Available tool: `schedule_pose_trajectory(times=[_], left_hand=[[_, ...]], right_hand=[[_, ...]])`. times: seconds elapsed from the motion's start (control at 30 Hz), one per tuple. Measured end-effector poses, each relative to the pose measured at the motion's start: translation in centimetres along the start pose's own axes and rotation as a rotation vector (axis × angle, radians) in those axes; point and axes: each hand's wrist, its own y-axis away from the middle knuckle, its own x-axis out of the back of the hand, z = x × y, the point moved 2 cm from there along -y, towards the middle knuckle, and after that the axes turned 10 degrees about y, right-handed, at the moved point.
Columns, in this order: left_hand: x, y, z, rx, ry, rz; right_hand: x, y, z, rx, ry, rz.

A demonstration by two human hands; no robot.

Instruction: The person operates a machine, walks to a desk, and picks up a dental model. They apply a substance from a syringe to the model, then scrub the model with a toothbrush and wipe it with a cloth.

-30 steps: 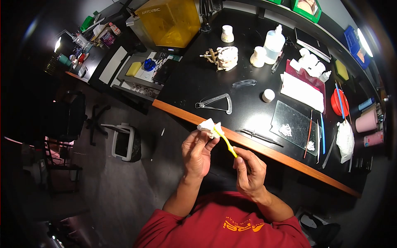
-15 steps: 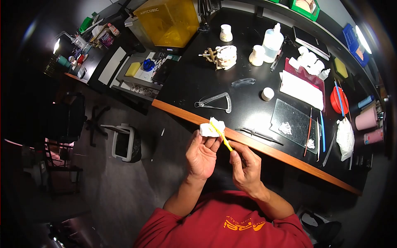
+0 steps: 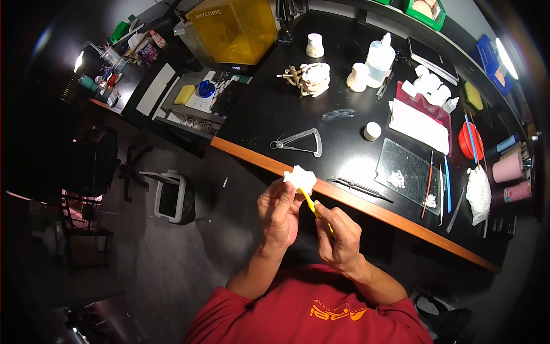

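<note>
Just past the wooden table edge, my left hand [image 3: 279, 215] pinches a piece of crumpled white tissue [image 3: 301, 178] between thumb and fingers. The tip of a slim yellow-handled tool [image 3: 309, 202] goes into the tissue and is hidden there; what kind of tool it is I cannot make out. My right hand [image 3: 339, 232] is closed around the tool's handle, with its rear end showing below the fingers. Tweezers [image 3: 361, 188] lie on the tabletop close by, and a metal caliper gauge [image 3: 298, 142] lies farther left.
A glass slab [image 3: 401, 163] bears white material. Beside it are a red stick [image 3: 427, 183] and a blue stick [image 3: 448, 183]. Behind stand a small white jar [image 3: 372, 131], a plaster model [image 3: 314, 79], a clear bottle [image 3: 379, 60] and a folded white towel [image 3: 418, 127].
The tissue has been closed over the yellow tool's tip, which lay exposed on it before. My left thumb has moved up onto the tissue, and my right grip has shifted along the handle.
</note>
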Motion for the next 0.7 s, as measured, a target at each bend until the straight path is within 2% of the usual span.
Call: schedule_pose_trajectory(times=[0.23,0.43,0.53,0.7], left_hand=[[-0.3,-0.3,1.1,-0.004,-0.074,0.004],[-0.7,-0.5,2.2,-0.232,-0.455,-0.109],[-0.4,-0.5,2.7,-0.206,-0.614,-0.149],[-0.6,-0.4,3.1,-0.131,-0.635,-0.152]], right_hand=[[0.4,-0.2,0.3,0.051,-0.026,0.019],[1.6,-0.2,0.4,0.063,-0.013,-0.063],[2.0,-0.3,0.4,0.083,0.017,-0.093],[2.4,-0.3,0.7,0.103,0.047,-0.138]])
